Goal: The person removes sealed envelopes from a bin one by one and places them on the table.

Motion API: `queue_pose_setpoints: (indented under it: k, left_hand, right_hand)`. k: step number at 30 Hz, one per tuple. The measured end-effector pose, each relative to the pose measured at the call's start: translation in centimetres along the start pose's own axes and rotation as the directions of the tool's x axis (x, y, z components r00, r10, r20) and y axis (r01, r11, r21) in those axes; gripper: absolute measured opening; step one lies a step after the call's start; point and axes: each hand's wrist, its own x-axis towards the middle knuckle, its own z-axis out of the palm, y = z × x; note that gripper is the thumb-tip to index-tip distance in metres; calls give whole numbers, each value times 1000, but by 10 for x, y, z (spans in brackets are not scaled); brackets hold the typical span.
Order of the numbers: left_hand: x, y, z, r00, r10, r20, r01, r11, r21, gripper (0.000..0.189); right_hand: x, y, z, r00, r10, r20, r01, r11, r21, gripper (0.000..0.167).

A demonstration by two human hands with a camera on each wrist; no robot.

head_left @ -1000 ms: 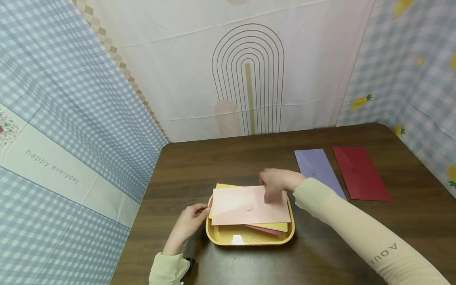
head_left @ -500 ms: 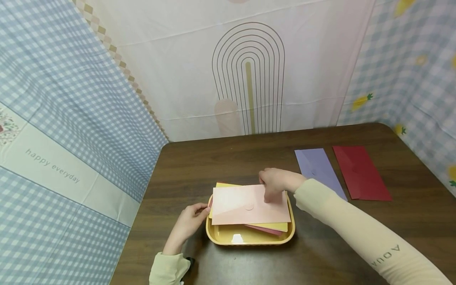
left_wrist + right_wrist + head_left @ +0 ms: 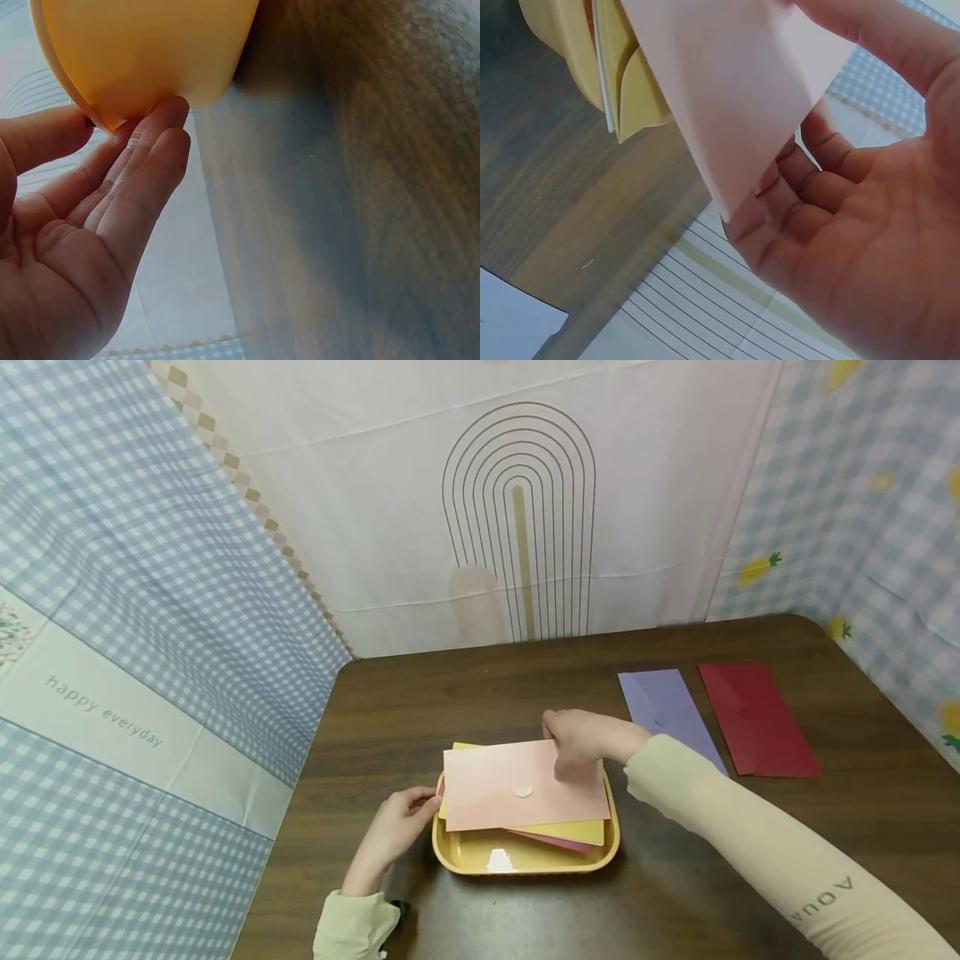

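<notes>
Right fingers [image 3: 802,221]: have raised the pink envelope [image 3: 487,793] slightly at its right end since the earlier frame, pinching it over the tray [image 3: 480,853]
Left fingers [image 3: 161,169]: pinch the tray's rim
Counter [image 3: 420,693]: purple envelope [image 3: 667,702] and red envelope [image 3: 757,718], lying flat

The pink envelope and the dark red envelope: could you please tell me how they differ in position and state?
The pink envelope is held by the right hand; the dark red envelope is untouched.
The pink one is over the yellow tray; the red one lies on the table.
The pink one's long side runs across the head view; the red one's runs mostly away from the person.
Both are rectangular.
</notes>
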Motion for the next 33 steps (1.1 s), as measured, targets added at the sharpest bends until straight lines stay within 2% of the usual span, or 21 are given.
queue_pose_setpoints:
  k: [5,12,21,26,33]
  left_hand:
    - [0,-1,0,1000,0,0,0,1000,-5,32]
    - [1,-2,1,1000,-6,4,6,1000,-8,32]
    - [1,-1,0,1000,-6,-5,6,1000,-9,32]
    - [1,-1,-1,1000,4,-1,-4,1000,-3,33]
    - [1,-1,-1,1000,8,-2,-8,1000,-12,33]
  right_hand:
    - [0,2,-1,1000,-23,-18,24,999,39,41]
    - [-1,4,-4,999,-41,-19,42,998,38,38]
    - [-2,5,-10,997,-75,-13,77,985,156,28]
    - [-3,7,-11,994,-104,-15,106,980,166,28]
    - [-4,12,-14,985,-156,-69,165,974,158,23]
